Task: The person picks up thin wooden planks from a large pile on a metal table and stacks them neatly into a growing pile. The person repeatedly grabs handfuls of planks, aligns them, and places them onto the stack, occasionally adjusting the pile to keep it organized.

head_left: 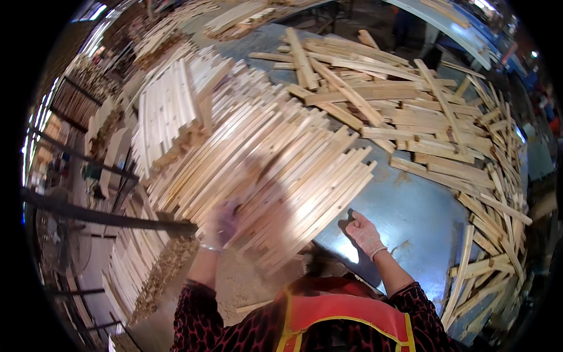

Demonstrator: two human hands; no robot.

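Observation:
My left hand (pixel 221 224), in a pale glove, is at the near left end of a wide layer of wooden strips (pixel 275 176). Motion smears its fingers, and a brownish blurred streak runs up from it over the strips. To the right, my right hand (pixel 366 236), in a whitish knit glove, is over the shiny metal table (pixel 404 205), just beyond the near right corner of the strips. Its fingers are curled in, and nothing shows in them. A dark patch, looking like its shadow, lies beside the fingertips.
A thick stack of pale strips (pixel 167 111) stands at the left on the layer. Loose wooden pieces (pixel 434 117) lie jumbled across the far and right sides of the table. A dark metal bar (pixel 105 211) juts in from the left. More bundled wood (pixel 158 281) stands lower left.

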